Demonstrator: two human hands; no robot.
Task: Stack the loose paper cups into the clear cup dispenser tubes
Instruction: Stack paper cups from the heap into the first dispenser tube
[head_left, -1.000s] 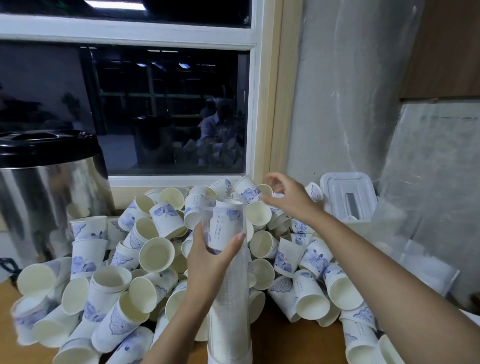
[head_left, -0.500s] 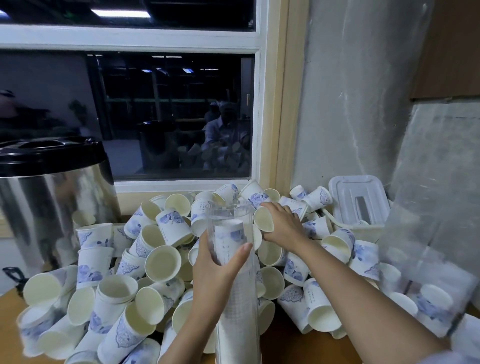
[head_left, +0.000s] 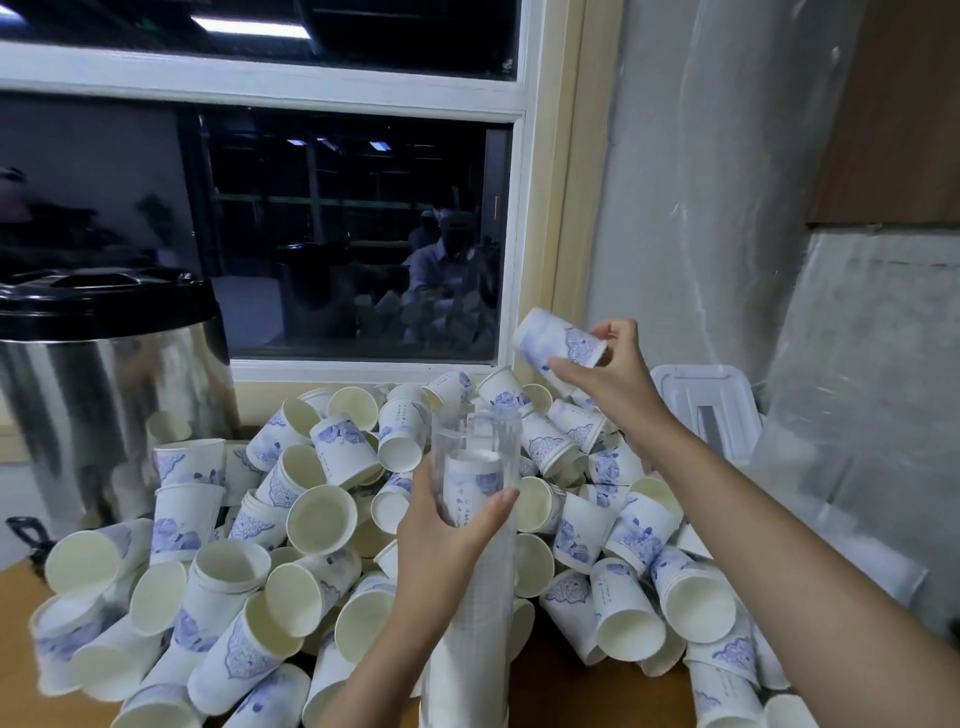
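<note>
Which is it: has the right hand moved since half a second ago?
Yes. The right hand has lifted a paper cup up off the pile, to window sill height.

paper cups (head_left: 322, 519): matt, blue print. dispenser tube (head_left: 475, 441): clear glossy plastic. urn (head_left: 104, 415): polished mirror-bright metal, glossy black plastic lid (head_left: 104, 306). tabletop (head_left: 15, 592): smooth brown wood. wall (head_left: 701, 208): rough grey plaster.

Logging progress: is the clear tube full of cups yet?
Not full. The top cup inside sits below the open rim of the tube, leaving a clear gap.
</note>
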